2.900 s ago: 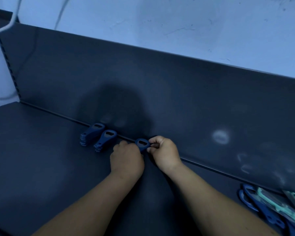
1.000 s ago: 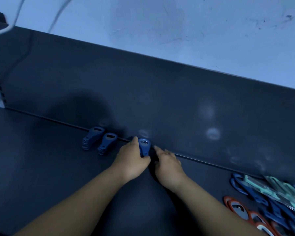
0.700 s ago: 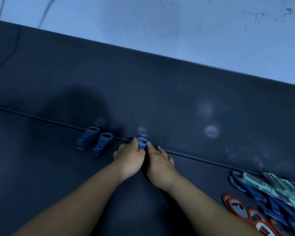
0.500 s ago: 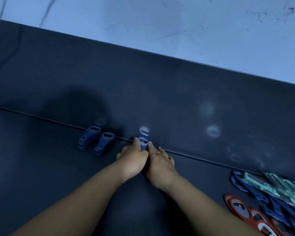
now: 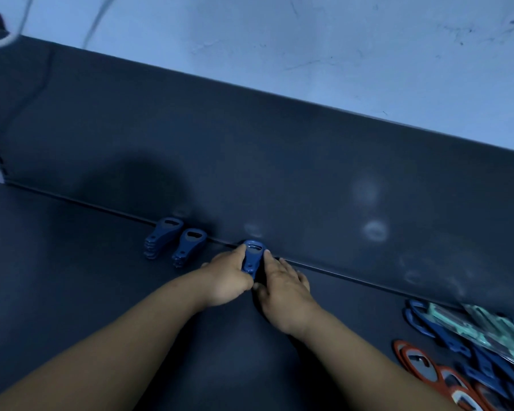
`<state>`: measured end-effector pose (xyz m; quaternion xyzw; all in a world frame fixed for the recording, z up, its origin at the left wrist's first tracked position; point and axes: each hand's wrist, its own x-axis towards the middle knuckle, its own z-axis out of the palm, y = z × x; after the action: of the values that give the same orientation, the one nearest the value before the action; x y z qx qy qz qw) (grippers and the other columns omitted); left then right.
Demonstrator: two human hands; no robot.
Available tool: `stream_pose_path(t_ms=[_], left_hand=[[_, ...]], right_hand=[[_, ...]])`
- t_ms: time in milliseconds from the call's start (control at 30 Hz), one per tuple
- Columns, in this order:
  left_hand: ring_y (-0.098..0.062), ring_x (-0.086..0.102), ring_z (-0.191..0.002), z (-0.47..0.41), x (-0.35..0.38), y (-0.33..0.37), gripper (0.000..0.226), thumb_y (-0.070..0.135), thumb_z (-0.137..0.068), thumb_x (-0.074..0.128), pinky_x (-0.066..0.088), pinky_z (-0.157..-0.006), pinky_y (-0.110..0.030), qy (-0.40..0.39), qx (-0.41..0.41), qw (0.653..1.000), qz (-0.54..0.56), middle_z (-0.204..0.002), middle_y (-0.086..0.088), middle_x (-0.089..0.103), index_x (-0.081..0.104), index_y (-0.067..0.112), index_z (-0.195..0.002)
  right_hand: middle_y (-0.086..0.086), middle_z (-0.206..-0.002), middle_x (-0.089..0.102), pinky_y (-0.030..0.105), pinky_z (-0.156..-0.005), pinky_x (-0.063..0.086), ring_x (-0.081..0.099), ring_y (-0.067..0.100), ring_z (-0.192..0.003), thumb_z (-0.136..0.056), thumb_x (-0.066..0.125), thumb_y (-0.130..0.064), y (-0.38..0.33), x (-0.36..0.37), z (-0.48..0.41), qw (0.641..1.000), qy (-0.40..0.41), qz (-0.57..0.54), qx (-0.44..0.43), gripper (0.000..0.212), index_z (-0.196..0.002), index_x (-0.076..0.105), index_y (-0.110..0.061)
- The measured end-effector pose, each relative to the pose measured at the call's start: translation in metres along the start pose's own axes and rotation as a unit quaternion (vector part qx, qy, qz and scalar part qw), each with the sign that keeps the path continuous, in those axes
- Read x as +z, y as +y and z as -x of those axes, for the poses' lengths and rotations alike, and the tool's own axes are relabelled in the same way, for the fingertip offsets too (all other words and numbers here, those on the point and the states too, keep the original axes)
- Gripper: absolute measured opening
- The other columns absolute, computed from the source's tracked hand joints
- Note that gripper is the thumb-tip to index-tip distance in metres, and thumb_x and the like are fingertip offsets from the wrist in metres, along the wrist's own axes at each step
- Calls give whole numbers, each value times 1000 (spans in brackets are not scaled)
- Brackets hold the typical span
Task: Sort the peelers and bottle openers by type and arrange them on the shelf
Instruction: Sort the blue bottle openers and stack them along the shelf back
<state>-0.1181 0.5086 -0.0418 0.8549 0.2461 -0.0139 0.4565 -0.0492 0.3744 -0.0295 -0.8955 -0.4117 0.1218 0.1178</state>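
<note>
A stack of blue bottle openers (image 5: 252, 258) is being squared between both hands at the back of the shelf (image 5: 72, 277). The left hand (image 5: 229, 280) curls round its handle; the right hand (image 5: 282, 284) presses its side with straight fingers (image 5: 267, 258). Next, I judge: let go and fetch more from the pile (image 5: 472, 351) right of the fingers, which is cut off and murky.

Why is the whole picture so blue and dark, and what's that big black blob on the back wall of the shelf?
Head view: dim bluish light tints everything. The blob is a soft shadow on the back panel, above the blue bottle openers. The pale round spots are glare. The pile at the right edge looks smeared and blurry.
</note>
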Motion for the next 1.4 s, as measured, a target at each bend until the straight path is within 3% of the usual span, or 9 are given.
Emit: stream_pose_path(t_ms=[267, 400, 500, 567, 667, 767, 900, 1067, 1400], left_hand=[[-23, 44, -123, 27, -4, 23, 67, 33, -69, 51, 32, -107, -43, 9, 3, 999, -31, -127, 4, 51, 36, 35, -134], [-23, 43, -127, 31, -3, 25, 66, 26, -74, 52, 30, -109, -40, 7, 4, 1000, -28, -131, 4, 49, 34, 36, -137], [-18, 38, -134, 41, -7, 23, 77, 22, -80, 55, 29, -106, -26, 12, 15, 1000, 23, -142, 7, 42, 20, 29, -149], [-15, 39, -134, 54, -11, 18, 69, 20, -89, 56, 32, -105, -24, 100, 32, 994, 22, -145, 4, 41, 24, 21, -149], [-12, 55, -109, 74, -21, 5, 33, 23, -89, 58, 44, -89, -27, 308, 76, 947, -45, -113, 8, 58, 54, 22, -122], [-18, 54, -100, 83, -36, -11, 22, 23, -87, 61, 43, -80, -28, 381, 66, 915, -115, -105, 2, 56, 58, 21, -109], [-19, 53, -96, 84, -42, -19, 24, 26, -89, 61, 41, -75, -28, 361, 27, 922, -140, -108, 0, 50, 55, 20, -112], [-19, 55, -101, 69, -39, -22, 31, 26, -91, 56, 48, -83, -32, 323, 32, 929, -177, -118, -2, 52, 56, 21, -122], [-22, 56, -94, 48, -36, -30, 42, 7, -91, 46, 50, -76, -34, 283, 28, 929, -236, -113, -4, 50, 52, 22, -129]], right_hand=[[2, -161, 10, 40, -120, 1, 1, 15, -148, -100, 36, -32, -3, 1, 2, 1000, 11, -2, 9, 69, -153, -4, -15], [0, -161, 9, 40, -119, 1, 2, 16, -149, -100, 36, -30, -4, -2, 4, 1000, 8, -5, 13, 68, -153, -3, -15], [2, -161, 11, 39, -120, 4, 5, 17, -148, -100, 37, -28, -6, -11, 8, 999, 46, -24, 14, 66, -153, 0, -16], [3, -159, 19, 37, -118, 8, 13, 17, -147, -100, 39, -25, -11, -17, 11, 994, 102, -32, 0, 63, -153, 7, -17], [1, -155, 28, 34, -117, 14, 22, 17, -143, -99, 40, -23, -25, -24, 13, 983, 174, -47, -35, 57, -151, 18, -18], [-1, -149, 38, 36, -116, 22, 32, 19, -138, -98, 45, -23, -42, -24, 13, 975, 203, -42, -80, 51, -147, 32, -19], [2, -152, 32, 35, -113, 30, 35, 20, -136, -96, 50, -32, -47, -15, 14, 978, 178, -93, -65, 54, -145, 33, -18], [-5, -161, 3, 25, -114, 19, 14, 14, -146, -96, 48, -41, -38, -5, 23, 984, 128, -115, -41, 66, -152, 18, -21], [-6, -160, 5, 20, -111, 17, 13, 11, -146, -95, 50, -40, -21, -2, 26, 982, 139, -130, -20, 67, -151, 17, -23]])
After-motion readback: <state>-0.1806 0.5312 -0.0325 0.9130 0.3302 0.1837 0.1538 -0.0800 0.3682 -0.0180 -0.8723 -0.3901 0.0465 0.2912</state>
